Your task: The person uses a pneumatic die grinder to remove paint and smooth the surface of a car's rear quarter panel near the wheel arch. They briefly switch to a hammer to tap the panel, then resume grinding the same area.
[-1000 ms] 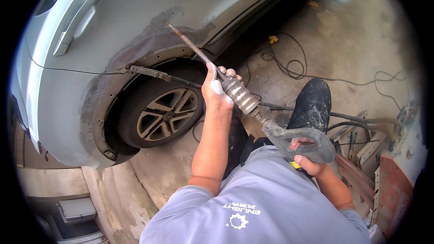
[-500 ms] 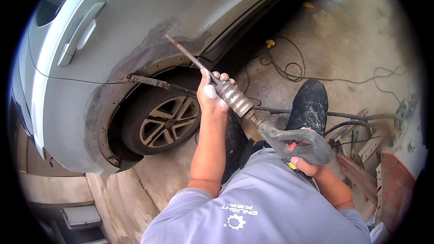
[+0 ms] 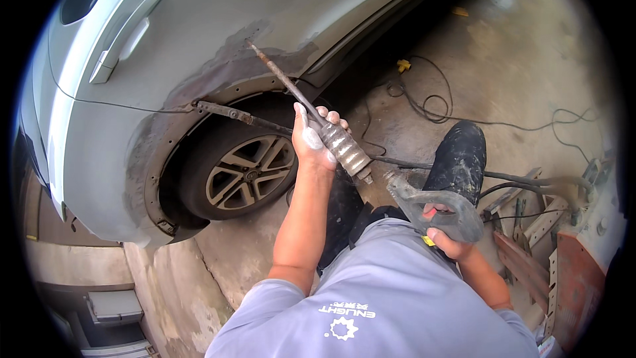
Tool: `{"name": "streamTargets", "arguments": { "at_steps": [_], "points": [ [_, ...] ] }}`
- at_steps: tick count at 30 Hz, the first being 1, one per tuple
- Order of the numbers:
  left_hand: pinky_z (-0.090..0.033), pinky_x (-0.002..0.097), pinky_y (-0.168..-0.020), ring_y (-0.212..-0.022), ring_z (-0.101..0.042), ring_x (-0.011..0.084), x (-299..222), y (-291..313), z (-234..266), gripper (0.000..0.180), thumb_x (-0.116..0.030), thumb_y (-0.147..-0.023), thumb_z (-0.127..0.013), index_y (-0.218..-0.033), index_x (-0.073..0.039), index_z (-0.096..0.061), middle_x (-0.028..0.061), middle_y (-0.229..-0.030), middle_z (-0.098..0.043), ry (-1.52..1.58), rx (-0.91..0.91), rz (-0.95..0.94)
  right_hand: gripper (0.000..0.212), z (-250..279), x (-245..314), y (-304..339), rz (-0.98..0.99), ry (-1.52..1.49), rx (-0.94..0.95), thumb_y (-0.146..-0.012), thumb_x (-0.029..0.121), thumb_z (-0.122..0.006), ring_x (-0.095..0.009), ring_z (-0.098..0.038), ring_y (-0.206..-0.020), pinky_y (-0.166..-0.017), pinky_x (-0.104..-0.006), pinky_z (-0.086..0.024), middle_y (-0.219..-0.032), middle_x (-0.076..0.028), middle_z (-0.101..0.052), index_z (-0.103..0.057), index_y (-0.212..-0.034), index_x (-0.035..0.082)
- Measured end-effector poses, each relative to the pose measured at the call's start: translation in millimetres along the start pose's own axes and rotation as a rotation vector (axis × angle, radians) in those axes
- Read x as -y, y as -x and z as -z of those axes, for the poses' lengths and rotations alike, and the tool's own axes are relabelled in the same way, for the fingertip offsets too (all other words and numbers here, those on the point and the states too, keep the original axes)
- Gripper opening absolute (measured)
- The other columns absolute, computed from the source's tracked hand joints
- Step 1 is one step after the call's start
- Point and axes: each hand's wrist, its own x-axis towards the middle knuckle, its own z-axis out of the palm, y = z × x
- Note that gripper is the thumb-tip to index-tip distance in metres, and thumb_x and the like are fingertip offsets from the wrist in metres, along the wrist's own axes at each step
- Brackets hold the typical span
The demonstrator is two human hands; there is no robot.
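Observation:
My left hand (image 3: 311, 139) is closed around the ridged metal weight (image 3: 344, 148) of a slide-hammer dent puller. Its thin rod (image 3: 285, 79), rusty toward the end, points up and left. The tip overlaps a sanded grey patch on the silver car's panel (image 3: 199, 33); contact cannot be made out. My right hand (image 3: 450, 242) grips the puller's dark grey handle (image 3: 457, 225), which has a red trigger, close to my waist. Between the weight's lower end and the handle's toothed-looking front, a narrow gap shows floor. White dust covers my left fingers.
A rusty metal bar (image 3: 228, 113) runs from the wheel arch across the car's wheel (image 3: 250, 176). Black cables (image 3: 430, 109) and a yellow plug (image 3: 403, 65) lie on the concrete floor. Red and grey metal frames (image 3: 523, 258) stand at my right.
The handle has drawn back from the weight; the connecting part seen between them earlier no longer shows. Both hands keep their grip. The whole view has shifted slightly.

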Motion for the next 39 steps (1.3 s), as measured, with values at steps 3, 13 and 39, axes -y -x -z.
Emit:
{"name": "streamTargets", "arguments": {
  "at_steps": [3,13,39],
  "points": [
    [-0.053,0.0457,-0.070,-0.072,-0.059,0.0296,-1,0,6,0.053,-0.059,-0.107,-0.039,-0.086,-0.012,-0.054,0.0065,-0.073,-0.059,-0.044,0.014,0.012,0.052,10,-16,6,-0.017,-0.030,0.187,-0.080,0.002,-0.071,-0.024,-0.061,-0.111,-0.097,-0.0397,-0.049,-0.117,-0.013,-0.065,-0.056,-0.130,-0.001],
    [-0.048,0.0423,-0.073,-0.071,-0.054,0.0263,4,-9,25,0.047,-0.050,-0.110,-0.041,-0.085,-0.012,-0.052,0.0043,-0.072,-0.059,0.137,0.324,-0.045,0.040,-1,-2,-5,0.022,-0.056,0.065,-0.071,0.005,-0.075,-0.026,-0.071,-0.089,-0.079,-0.0350,-0.056,-0.101,-0.014,-0.071,-0.069,-0.110,-0.002],
    [-0.052,0.0467,-0.070,-0.074,-0.061,0.0318,-6,8,33,0.054,-0.056,-0.109,-0.039,-0.084,-0.011,-0.054,0.0074,-0.073,-0.058,0.030,0.158,-0.019,0.037,2,-3,-9,0.027,0.044,0.142,-0.071,0.005,-0.076,-0.027,-0.070,-0.090,-0.081,-0.0359,-0.055,-0.104,-0.013,-0.071,-0.068,-0.107,-0.002]
  ]
}}
